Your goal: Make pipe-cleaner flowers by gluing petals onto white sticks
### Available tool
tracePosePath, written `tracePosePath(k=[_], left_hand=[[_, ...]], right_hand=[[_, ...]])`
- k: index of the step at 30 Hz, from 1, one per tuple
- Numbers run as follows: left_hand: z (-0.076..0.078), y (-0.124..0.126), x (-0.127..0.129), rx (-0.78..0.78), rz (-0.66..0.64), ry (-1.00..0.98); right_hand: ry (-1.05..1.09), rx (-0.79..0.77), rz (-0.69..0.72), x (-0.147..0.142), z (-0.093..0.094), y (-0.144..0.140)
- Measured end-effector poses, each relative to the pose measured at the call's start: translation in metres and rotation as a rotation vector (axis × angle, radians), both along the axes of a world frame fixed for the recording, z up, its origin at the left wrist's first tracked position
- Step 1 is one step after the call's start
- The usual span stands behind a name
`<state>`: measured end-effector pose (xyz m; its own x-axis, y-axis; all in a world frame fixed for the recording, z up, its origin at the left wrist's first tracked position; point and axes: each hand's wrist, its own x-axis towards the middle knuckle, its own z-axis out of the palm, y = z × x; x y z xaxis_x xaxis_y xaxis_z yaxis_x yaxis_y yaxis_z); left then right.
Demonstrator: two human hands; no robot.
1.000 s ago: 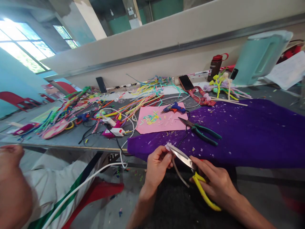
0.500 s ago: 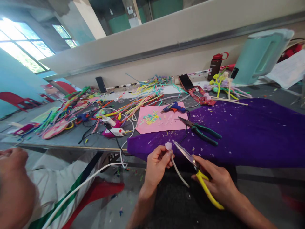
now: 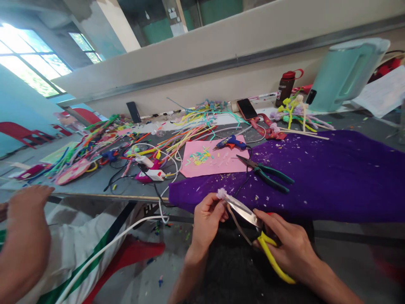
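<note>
Head | left hand (image 3: 207, 219) pinches pipe cleaner (image 3: 222, 194) | right hand (image 3: 289, 249) grips scissors (image 3: 245, 211) beside it

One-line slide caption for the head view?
Left hand pinches a fuzzy stem while right hand works yellow-handled scissors on it.

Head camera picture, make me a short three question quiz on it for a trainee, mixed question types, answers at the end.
1. True or false: the right hand holds yellow-handled scissors.
2. What lies on the purple cloth beyond the hands?
A. green-handled pliers
B. a hammer
C. a paintbrush
3. Fill in: the left hand pinches a fluffy white tuft on a thin ____.

Key:
1. True; the blades meet the tuft.
2. A; the blue glue gun sits farther back, at the pink paper.
3. Stem; it trails below the fingers.
</note>
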<state>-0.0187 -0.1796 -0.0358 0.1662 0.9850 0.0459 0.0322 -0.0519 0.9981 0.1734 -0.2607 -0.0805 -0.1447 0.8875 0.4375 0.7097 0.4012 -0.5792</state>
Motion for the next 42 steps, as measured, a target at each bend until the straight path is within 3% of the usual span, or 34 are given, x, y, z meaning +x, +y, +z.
tracePosePath(k=[14,25,42], left_hand=[[-0.003,-0.001,0.001,0.083,0.067,0.071],[-0.007,0.001,-0.001,0.169,0.091,0.245],[-0.001,0.0,0.0,0.1,0.064,0.181]], right_hand=[[-0.002,-0.003,-0.003,0.0,-0.005,0.001],[-0.022,0.007,-0.015,-0.002,-0.001,0.003],[-0.023,-0.015,0.025,0.001,-0.012,0.006]])
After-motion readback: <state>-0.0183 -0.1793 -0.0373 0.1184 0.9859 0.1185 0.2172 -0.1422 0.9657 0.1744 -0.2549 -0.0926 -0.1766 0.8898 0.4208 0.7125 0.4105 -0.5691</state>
